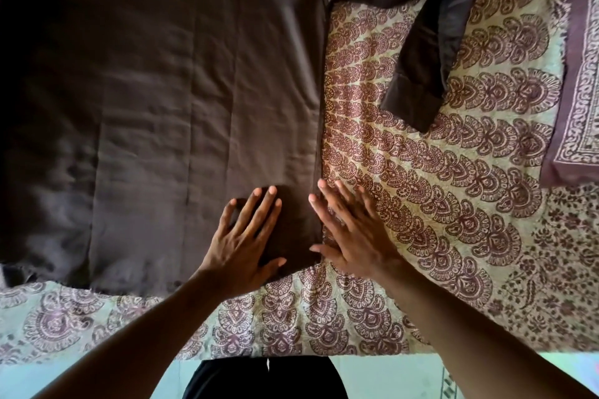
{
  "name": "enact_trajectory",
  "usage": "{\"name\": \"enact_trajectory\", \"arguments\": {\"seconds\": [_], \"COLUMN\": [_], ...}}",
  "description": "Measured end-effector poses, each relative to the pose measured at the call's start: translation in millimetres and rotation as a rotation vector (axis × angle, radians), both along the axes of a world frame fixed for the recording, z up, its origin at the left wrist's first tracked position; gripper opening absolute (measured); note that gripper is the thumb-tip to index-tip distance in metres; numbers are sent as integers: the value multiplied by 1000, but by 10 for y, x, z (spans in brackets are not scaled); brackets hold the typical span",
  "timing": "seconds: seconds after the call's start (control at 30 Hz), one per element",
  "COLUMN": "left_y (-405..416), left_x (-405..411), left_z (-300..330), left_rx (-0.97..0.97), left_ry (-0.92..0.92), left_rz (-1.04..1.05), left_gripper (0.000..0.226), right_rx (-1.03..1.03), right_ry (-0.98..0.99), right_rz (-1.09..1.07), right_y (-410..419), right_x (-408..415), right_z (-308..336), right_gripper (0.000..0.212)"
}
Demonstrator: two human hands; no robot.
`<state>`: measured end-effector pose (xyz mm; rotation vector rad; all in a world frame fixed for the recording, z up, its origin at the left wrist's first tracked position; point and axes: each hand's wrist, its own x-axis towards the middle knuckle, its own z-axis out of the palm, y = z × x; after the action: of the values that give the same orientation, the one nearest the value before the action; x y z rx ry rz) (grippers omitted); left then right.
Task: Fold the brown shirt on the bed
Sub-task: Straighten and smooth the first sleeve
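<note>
Spread flat, the brown shirt [155, 100] takes up the whole stretch of the bed [437, 191] ahead of and to the left of the hands, its lower hem running just left of the left wrist. Its cloth is smooth and slightly glossy, dark chocolate in colour, with long straight creases running lengthwise and soft ripples toward the far left edge. Its near right corner lies doubled under the left hand, a shade darker than the cloth around it.

On that corner, the left hand [243, 236] lies palm down with fingers straight and fanned, pressing the fabric and gripping nothing. Just beside it, across the shirt's straight right edge, the right hand [353, 236] is also flat and open, fingers spread; the palm rests on the bedcover while the thumb and forefinger tip reach the shirt's edge. This hand is slightly blurred.

Ahead of the right hand, one sleeve [431, 39] bends out from the shirt and turns back toward the hands, ending in a squared cuff on the bedcover, well apart from the fingers. The bedcover is cream cotton block-printed with rows of maroon scalloped fan shapes, changing to small flower sprigs farther right. Far to the right of the right hand sits a pillow [580, 81], mauve with a pale printed border.
</note>
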<state>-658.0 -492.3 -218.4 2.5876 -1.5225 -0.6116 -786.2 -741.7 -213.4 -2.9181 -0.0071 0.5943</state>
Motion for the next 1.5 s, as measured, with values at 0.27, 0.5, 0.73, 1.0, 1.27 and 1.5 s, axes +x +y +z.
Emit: {"name": "enact_trajectory", "arguments": {"seconds": [0.27,0.5,0.73,1.0,1.27,1.5], "left_y": [56,49,386,434,379,184], "left_x": [-191,197,-307,-317,-207,-146], "left_z": [33,3,-19,8,61,58], "left_rx": [-83,34,37,-27,31,-2], "left_ry": [-62,-112,-92,-67,-40,-36], "left_rz": [279,426,313,313,218,141], "left_gripper": [83,86,98,91,85,88], "right_rx": [-62,0,52,-64,23,-3], "right_ry": [-94,-12,-124,-60,-47,-60], "right_rz": [-177,77,-203,-131,-146,-257], "right_y": [153,366,440,642,748,726], "right_x": [930,34,30,294,-465,-196], "right_z": [-32,-51,75,-137,88,-68], "right_gripper": [89,87,75,70,65,66]}}
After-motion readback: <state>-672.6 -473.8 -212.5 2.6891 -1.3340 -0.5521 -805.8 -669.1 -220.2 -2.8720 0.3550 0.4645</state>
